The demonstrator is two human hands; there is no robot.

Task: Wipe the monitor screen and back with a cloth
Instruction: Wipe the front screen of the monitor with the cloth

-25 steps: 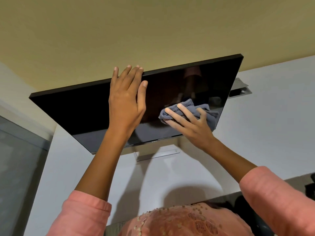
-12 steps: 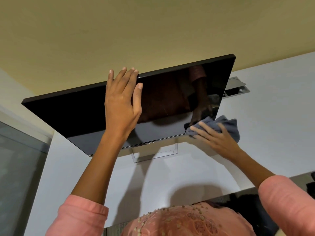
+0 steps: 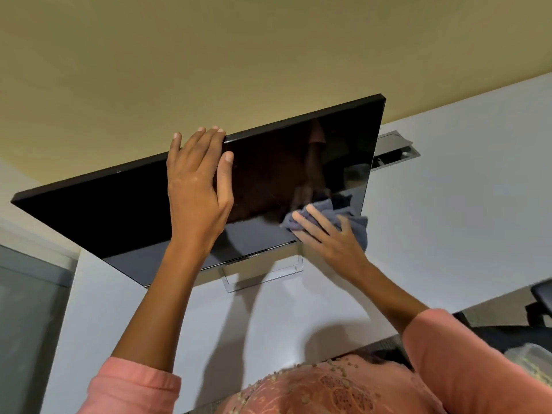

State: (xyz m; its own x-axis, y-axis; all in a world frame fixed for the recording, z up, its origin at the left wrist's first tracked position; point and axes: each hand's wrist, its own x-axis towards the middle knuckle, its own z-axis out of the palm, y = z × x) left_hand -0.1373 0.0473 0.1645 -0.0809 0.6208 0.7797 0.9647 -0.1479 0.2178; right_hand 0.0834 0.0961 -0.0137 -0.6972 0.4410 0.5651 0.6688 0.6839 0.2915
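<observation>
A black monitor (image 3: 119,210) with a dark glossy screen stands tilted on a silver stand (image 3: 263,273) on the white desk (image 3: 448,219). My left hand (image 3: 197,189) lies flat against the screen, its straight fingers reaching the top edge near the middle. A bunched grey-blue cloth (image 3: 355,222) sits at the screen's lower right corner, partly hanging past the side edge. My right hand (image 3: 331,237) presses the cloth against the screen with spread, straight fingers. The monitor's back is hidden.
A silver cable box (image 3: 394,147) with its lid up is set in the desk behind the monitor's right side. A yellowish wall (image 3: 268,55) rises behind. A glass panel (image 3: 30,309) is at the left, and a dark chair part (image 3: 540,300) at the right edge.
My right hand swept the cloth down from mid-screen right to the lower right corner, then slid it slightly left onto the screen. My left hand stayed at the top edge.
</observation>
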